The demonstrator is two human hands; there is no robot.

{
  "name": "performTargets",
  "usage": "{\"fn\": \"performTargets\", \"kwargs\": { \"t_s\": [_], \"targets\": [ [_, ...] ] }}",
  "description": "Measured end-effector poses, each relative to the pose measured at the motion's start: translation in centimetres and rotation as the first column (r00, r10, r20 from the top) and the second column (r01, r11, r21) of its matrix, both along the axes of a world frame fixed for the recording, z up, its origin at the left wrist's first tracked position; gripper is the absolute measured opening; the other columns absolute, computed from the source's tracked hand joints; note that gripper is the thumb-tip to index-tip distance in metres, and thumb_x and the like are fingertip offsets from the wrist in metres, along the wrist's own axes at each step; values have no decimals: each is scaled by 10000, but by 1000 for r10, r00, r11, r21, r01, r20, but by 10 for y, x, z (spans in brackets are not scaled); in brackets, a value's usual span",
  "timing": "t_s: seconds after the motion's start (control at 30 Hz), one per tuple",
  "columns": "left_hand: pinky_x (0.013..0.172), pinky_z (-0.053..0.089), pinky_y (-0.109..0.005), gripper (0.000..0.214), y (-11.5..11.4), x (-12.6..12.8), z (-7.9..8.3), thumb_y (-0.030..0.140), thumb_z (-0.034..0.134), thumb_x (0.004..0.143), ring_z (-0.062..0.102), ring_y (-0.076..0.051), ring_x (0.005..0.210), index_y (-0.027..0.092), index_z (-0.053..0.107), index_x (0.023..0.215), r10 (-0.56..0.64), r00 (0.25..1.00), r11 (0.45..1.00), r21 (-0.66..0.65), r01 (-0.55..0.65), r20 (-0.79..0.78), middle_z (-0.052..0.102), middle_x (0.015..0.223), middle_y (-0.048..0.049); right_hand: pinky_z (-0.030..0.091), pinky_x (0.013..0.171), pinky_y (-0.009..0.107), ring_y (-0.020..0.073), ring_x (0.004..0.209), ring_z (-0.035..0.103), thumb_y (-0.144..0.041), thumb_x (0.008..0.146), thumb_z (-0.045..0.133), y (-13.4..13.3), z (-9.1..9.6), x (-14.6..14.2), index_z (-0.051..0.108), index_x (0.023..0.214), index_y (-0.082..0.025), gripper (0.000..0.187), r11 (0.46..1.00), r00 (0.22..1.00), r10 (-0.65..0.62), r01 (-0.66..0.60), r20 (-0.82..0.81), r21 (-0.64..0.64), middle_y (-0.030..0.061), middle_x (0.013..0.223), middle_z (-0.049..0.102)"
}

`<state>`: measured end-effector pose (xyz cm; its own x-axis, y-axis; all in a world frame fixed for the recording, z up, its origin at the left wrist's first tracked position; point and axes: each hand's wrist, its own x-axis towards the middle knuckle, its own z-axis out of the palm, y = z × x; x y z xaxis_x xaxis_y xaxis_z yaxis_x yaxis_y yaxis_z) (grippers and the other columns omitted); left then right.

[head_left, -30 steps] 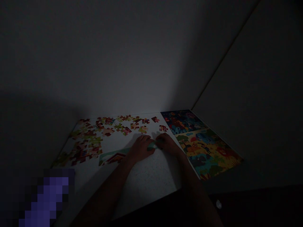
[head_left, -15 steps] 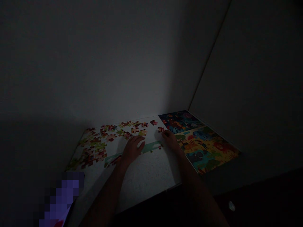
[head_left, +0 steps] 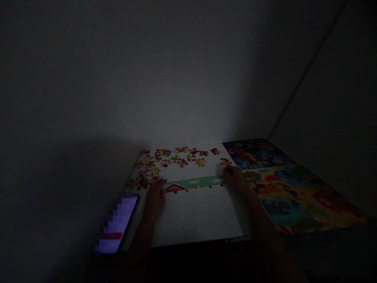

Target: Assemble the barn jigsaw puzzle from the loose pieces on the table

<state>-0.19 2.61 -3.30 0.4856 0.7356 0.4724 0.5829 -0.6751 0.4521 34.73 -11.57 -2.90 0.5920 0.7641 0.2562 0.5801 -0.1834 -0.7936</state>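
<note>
The scene is very dark. A joined strip of puzzle pieces, green with white clouds and a red roof, lies across a white table. My left hand rests flat at the strip's left end, fingers stretched out. My right hand sits at the strip's right end, fingers curled down on the table next to a small red piece. Whether it pinches anything is hidden. Several loose pieces are scattered behind the strip.
Two finished colourful puzzles lie to the right, a dark blue one at the back and a yellow-green one in front. A lit phone lies at the table's left front corner. Walls close in behind and to the right.
My hands have moved apart to the two ends of the strip, the left sliding to the left. The view swung left, and the phone now shows beside the table.
</note>
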Motion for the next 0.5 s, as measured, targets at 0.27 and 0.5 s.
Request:
{"fn": "performTargets", "kwargs": {
  "t_s": [0.27, 0.5],
  "targets": [
    [964, 512, -473, 451, -27, -17, 1, 70, 399, 852, 627, -254, 1065, 165, 582, 1253, 197, 977, 980, 49, -194, -81, 676, 1122, -125, 518, 856, 446, 309, 968, 656, -406, 838, 510, -21, -17, -13, 695, 1084, -194, 373, 987, 935, 83, -29, 345, -159, 153, 1092, 695],
    [912, 518, -428, 384, -29, -14, 7, 156, 372, 920, 638, -243, 1023, 140, 606, 1223, 184, 972, 982, 77, -175, -144, 695, 1108, -127, 521, 909, 489, 307, 1065, 636, -413, 896, 480, -33, -28, -27, 688, 1147, -214, 382, 989, 841, 120, -54, 528, -140, 134, 1207, 666]
  ]
}}
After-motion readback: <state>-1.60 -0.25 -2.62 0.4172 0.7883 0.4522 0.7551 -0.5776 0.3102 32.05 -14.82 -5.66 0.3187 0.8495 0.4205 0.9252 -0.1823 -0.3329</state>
